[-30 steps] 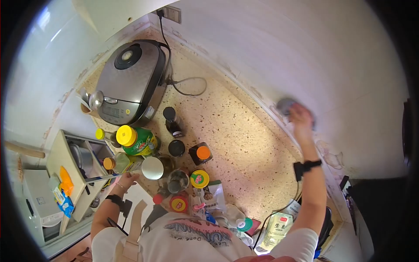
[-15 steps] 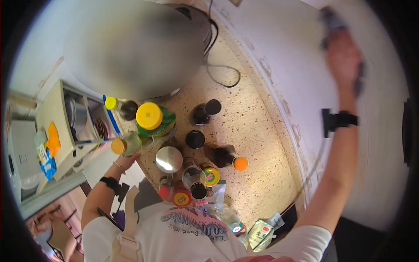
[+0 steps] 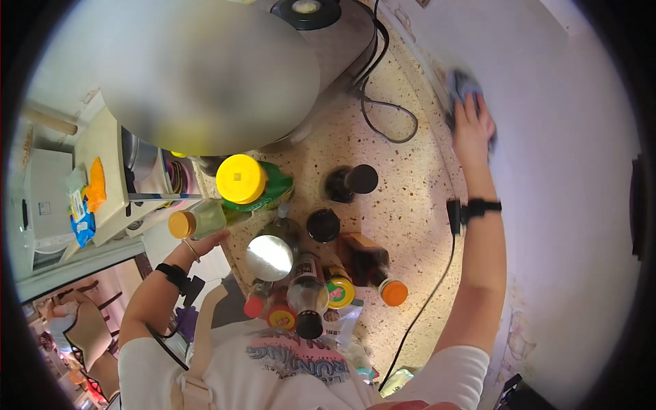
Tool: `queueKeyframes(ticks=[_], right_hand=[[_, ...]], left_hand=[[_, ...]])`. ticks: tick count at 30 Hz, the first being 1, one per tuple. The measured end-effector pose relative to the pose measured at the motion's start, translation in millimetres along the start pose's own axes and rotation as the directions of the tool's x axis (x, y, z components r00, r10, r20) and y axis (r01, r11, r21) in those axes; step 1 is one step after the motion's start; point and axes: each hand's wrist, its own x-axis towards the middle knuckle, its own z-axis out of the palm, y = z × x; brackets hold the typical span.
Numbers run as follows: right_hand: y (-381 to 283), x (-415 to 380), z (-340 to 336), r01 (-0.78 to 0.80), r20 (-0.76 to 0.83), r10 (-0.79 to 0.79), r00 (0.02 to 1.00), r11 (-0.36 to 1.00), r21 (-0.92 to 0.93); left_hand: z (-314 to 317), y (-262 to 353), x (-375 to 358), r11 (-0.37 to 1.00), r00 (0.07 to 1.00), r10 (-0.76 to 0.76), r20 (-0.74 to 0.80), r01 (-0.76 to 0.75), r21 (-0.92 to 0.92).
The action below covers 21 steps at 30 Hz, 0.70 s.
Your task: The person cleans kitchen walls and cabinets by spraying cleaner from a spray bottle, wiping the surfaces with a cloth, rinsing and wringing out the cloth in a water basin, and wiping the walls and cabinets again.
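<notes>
My right hand point(image 3: 473, 133) presses a grey-blue cloth point(image 3: 465, 85) against the white wall point(image 3: 553, 137), fingers spread over it. At the near-left edge of the speckled counter point(image 3: 430, 239), my left hand point(image 3: 213, 242) rests with its visible fingers stretched out, partly hidden behind a clear bottle with a gold cap point(image 3: 183, 224). Close by stand a green container with a yellow lid point(image 3: 241, 179) and a bottle with a shiny silver top point(image 3: 270, 258). Dark-capped bottles point(image 3: 361, 179) and an orange-capped bottle point(image 3: 394, 292) stand between my arms.
A large blurred rounded shape point(image 3: 212, 75) blocks the upper left. Behind it sits a dark appliance point(image 3: 342, 48) with a looped black cable point(image 3: 417, 126). Jars with red and yellow lids point(image 3: 281, 318) stand near my body. A shelf unit point(image 3: 102, 167) is at left.
My right hand has moved left and down along the wall with the cloth, toward the counter's back edge. The view has shifted slightly; my left hand stays by the counter edge.
</notes>
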Motion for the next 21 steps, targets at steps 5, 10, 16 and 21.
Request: queueKeyframes(ticks=[5,10,16,21], right_hand=[[-20,-9,78,0.002,0.191,0.001,0.982,1.0,-0.014],[11,-165,-9,-0.249,0.276,0.193,0.942,0.951,0.185],[33,-426,-137,-0.626,0.326,0.614,0.718,0.776,-0.082],[45,-590,-181,-0.963,-0.005,0.969,0.248,0.246,-0.112]], left_hand=[[-6,42,-18,0.99,0.994,-0.106,-0.01,0.105,-0.089],[-13,19,-12,0.989,0.99,-0.094,-0.101,0.082,-0.125],[-11,49,-14,0.963,0.993,-0.112,-0.041,0.098,-0.251],[-7,57,-16,0.957,0.989,-0.138,-0.048,0.121,-0.264]])
